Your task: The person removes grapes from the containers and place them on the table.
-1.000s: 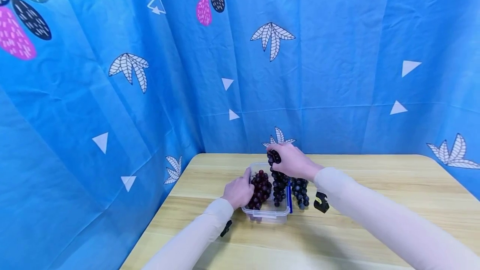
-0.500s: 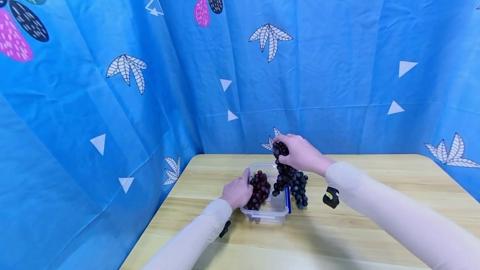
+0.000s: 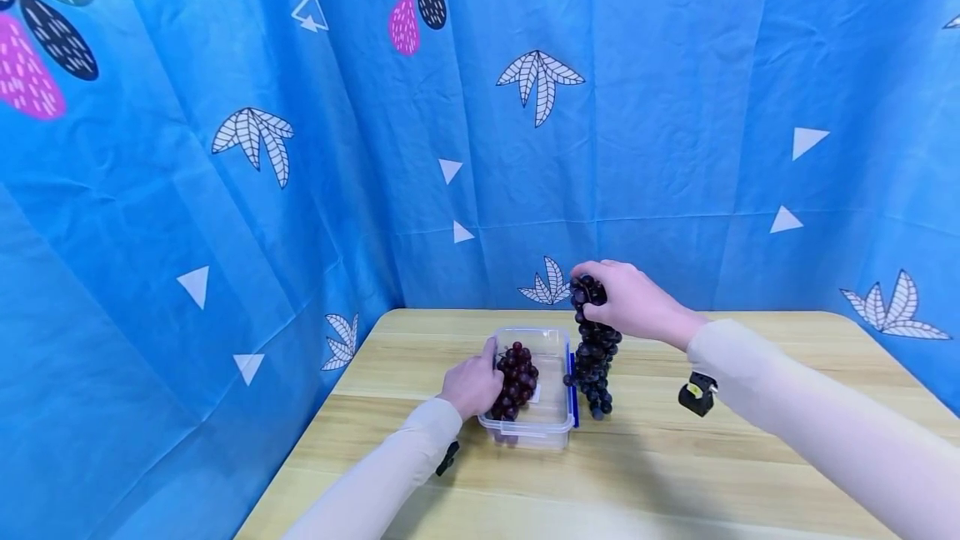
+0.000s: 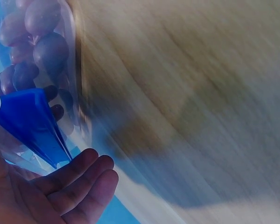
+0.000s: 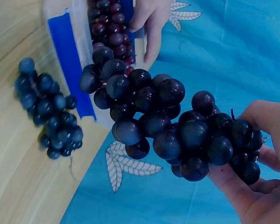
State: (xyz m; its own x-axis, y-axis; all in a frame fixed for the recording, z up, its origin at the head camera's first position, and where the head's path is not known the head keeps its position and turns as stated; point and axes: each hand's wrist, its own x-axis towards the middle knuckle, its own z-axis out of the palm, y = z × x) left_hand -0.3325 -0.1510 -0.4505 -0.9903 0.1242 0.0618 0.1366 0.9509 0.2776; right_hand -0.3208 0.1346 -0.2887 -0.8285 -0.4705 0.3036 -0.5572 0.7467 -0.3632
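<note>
My right hand (image 3: 637,302) holds a bunch of dark grapes (image 5: 163,116) by its upper end. The bunch hangs above the table, just right of a clear plastic food container (image 3: 551,432) with blue latch flaps. Inside the container, on the left, lies a bunch of red grapes (image 3: 516,382). My left hand (image 3: 471,386) rests against the container's left side with fingers fairly straight. The left wrist view shows those fingers (image 4: 84,191) beside a blue flap (image 4: 32,119). A second dark bunch of grapes (image 5: 49,109) lies on the table, partly hidden by the held one in the head view.
The light wooden table (image 3: 750,407) extends to the right and toward the front. A blue patterned curtain (image 3: 645,132) hangs behind and to the left of it. A small white patch (image 3: 536,394) shows on the container's floor.
My right hand has lifted the dark grapes up out of the container and carried them right, past its edge. The left hand has stayed at the container's left side.
</note>
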